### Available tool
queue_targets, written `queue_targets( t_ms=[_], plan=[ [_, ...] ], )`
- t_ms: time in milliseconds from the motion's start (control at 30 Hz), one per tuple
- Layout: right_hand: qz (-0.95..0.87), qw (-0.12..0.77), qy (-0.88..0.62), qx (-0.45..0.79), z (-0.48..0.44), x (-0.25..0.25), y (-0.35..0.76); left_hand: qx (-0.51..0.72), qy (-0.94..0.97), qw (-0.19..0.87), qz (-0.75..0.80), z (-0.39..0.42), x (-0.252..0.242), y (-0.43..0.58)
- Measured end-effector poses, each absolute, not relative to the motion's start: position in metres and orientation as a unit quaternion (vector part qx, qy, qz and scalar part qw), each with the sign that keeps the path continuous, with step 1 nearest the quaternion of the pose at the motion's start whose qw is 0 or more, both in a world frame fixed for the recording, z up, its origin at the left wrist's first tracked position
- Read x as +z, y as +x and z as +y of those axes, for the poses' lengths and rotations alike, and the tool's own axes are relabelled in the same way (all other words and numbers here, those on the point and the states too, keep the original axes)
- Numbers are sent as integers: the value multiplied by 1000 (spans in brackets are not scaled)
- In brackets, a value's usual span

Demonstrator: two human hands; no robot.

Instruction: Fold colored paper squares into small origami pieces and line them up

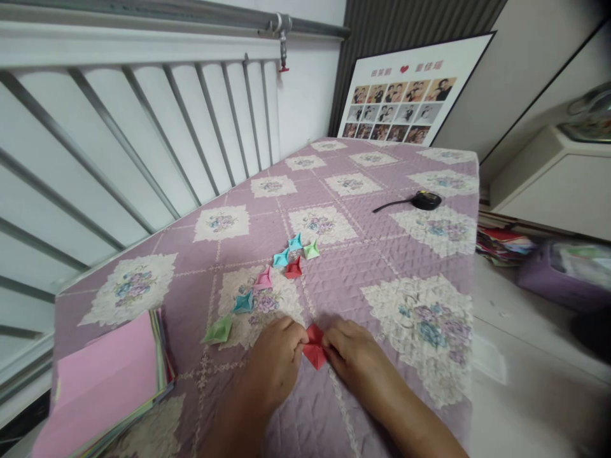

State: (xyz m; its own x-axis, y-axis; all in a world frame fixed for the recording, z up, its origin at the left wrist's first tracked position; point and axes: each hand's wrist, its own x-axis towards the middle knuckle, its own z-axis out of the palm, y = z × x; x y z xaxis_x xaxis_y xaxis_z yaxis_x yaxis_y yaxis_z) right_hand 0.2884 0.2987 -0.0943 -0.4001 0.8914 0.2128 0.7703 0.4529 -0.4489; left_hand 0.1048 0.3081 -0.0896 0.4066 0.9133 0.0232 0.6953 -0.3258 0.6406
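A small red folded paper piece (315, 353) is pinched between my two hands at the near middle of the table. My left hand (281, 350) is closed on its left corner, thumb and finger together. On its right corner my right hand (351, 348) is closed the same way. Beyond them lie several finished-looking paper folds: a green one (219, 330), a blue one (244, 301), a pink one (263, 278), a dark red one (294, 268), two more blue ones (281, 257) and a light green one (312, 249).
A stack of coloured paper (109, 375), pink on top, lies at the left. A black tape measure (426, 200) rests on the quilted purple tablecloth (334, 273). A white radiator (143, 140) borders the left side; a photo board (405, 95) leans behind.
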Motion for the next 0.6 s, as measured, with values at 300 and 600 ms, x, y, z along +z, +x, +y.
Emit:
queue_targets(
  t_ms=[300,600],
  plan=[
    [-842,230,-474,114,294,-97,292,205,803,288,479,309,-97,98],
    [-842,224,-472,137,290,-94,294,200,795,276,502,306,-87,104]
  ],
)
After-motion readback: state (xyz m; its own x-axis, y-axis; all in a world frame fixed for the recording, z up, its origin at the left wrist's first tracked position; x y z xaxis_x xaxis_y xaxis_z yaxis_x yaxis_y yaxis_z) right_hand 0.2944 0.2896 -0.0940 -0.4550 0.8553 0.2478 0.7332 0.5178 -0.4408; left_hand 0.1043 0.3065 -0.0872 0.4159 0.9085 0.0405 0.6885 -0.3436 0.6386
